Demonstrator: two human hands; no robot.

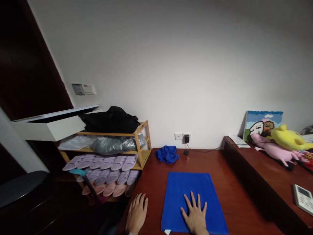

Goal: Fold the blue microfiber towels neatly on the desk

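A blue cloth [178, 192] lies spread flat on the brown wooden table [151, 182], with a small white tag at its near left corner. My right hand [196, 215] rests palm down on the cloth, fingers spread, holding nothing. Left of the cloth, my left hand [137, 212] lies flat on the bare wood near the table's left edge, its fingers stretched out and empty. A second blue cloth [167, 154] sits crumpled at the back left of the table, by the wall.
A black plug [186, 138] in the wall socket trails a cable. Left stands a rack with slippers [118, 162], a black bag [111, 120] and a white box [58, 129]. The raised surface at right holds plush toys [276, 150] and a white remote [303, 199].
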